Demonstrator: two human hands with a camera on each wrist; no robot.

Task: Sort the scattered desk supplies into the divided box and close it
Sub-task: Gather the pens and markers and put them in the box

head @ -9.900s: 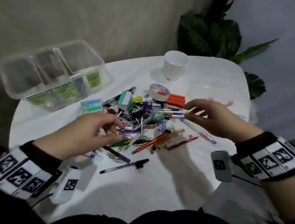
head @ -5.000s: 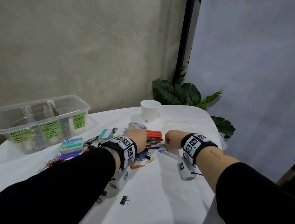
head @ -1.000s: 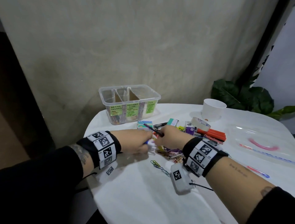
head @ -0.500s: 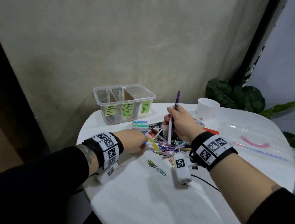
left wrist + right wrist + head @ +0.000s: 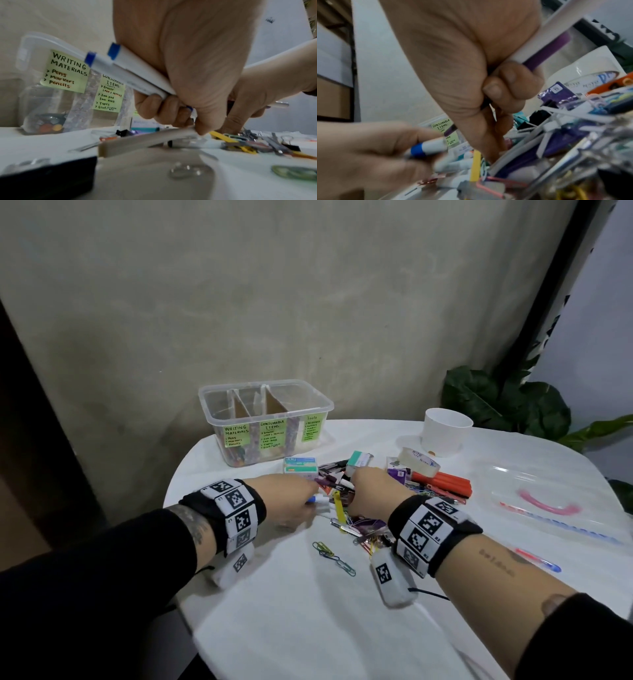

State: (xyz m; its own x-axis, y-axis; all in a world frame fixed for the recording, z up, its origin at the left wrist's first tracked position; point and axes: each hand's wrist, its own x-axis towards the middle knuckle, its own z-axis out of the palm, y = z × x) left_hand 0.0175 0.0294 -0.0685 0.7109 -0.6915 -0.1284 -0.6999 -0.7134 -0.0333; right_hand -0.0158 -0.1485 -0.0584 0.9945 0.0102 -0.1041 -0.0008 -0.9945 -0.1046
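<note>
Left hand [image 5: 180, 65] fingers [image 5: 150, 106] clench white blue-capped pens [image 5: 130, 73]; right hand [image 5: 462, 54] fingers [image 5: 510, 81] clench purple pen [image 5: 546, 52]; bare white surface [image 5: 308, 611] nearside of fingers.

The head view looks down and forward over both forearms at the table [image 5: 308, 628]. Each wrist view sits low, close under its palm, facing the far wall. All three share the labelled box [image 5: 265, 422] [image 5: 51, 75] [image 5: 443, 129] and the pile of supplies [image 5: 359, 508].
</note>
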